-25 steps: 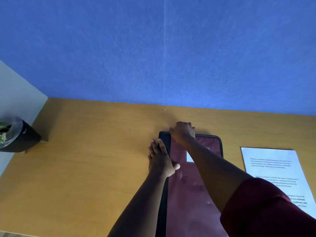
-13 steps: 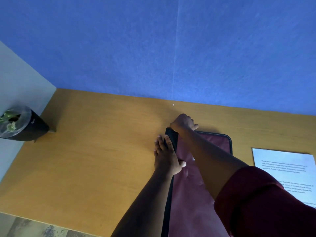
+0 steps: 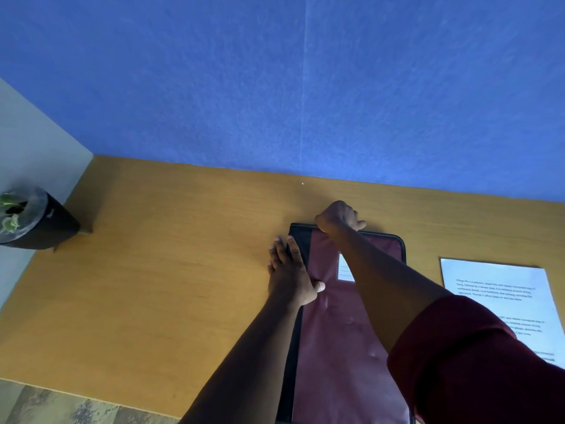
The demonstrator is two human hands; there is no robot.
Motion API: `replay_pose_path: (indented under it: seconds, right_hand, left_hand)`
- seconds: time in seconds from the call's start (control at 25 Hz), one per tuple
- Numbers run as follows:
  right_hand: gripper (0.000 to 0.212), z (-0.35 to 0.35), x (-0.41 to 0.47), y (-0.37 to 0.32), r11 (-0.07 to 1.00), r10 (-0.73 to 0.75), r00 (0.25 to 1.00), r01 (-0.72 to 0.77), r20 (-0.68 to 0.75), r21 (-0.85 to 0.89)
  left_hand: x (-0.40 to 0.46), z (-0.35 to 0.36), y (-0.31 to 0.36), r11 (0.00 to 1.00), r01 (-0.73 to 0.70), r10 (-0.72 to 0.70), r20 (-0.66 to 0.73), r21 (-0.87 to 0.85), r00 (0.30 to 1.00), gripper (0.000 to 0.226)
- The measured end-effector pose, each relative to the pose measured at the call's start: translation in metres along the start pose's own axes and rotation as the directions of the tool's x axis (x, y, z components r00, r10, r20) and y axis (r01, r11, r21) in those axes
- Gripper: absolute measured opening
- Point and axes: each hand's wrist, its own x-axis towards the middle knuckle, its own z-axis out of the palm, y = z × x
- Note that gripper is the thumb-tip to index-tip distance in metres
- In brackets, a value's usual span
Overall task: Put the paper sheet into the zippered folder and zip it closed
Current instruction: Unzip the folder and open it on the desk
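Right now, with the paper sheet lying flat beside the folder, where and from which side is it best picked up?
Probably by the left long edge of the paper sheet, nearest the zippered folder. The sheet lies flat on the table, so a hand would likely slide a fingertip under that edge. The right hand, now curled at the folder's far edge, is the closer one.

We see a maroon zippered folder [image 3: 342, 347] with black edging and a small white label, a white paper sheet [image 3: 501, 298] bearing black print, an orange-brown wood-grain tabletop [image 3: 171, 270], a blue wall [image 3: 305, 87], a dark red sleeve [image 3: 477, 362], and a black pot [image 3: 46, 224] with green leaves.
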Motion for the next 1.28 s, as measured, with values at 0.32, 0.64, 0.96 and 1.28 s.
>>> replay_pose_path:
  seconds: [0.32, 0.64, 0.96, 1.28]
  right_hand:
    - [0.014, -0.027, 0.020, 0.058, 0.990, 0.108, 0.985, -0.119, -0.132, -0.073]
    - [0.036, -0.072, 0.027, 0.158, 0.956, 0.286, 0.942, -0.268, -0.177, 0.121]
    - [0.028, -0.075, 0.015, 0.200, 0.986, -0.167, 0.955, 0.162, -0.245, -0.040]
    - [0.047, -0.069, 0.018, 0.206, 0.858, -0.513, 0.841, 0.507, -0.171, -0.080]
  left_hand:
    - [0.000, 0.000, -0.003, 1.000, -0.004, 0.004, 0.014, -0.003, 1.000, 0.131]
    - [-0.002, -0.003, -0.001, 1.000, 0.006, -0.007, 0.039, 0.022, 0.999, 0.131]
    - [-0.005, -0.009, 0.004, 0.999, 0.005, -0.007, 0.064, 0.039, 0.998, 0.129]
    - [-0.004, -0.007, 0.004, 0.999, 0.016, -0.019, 0.077, 0.046, 0.997, 0.129]
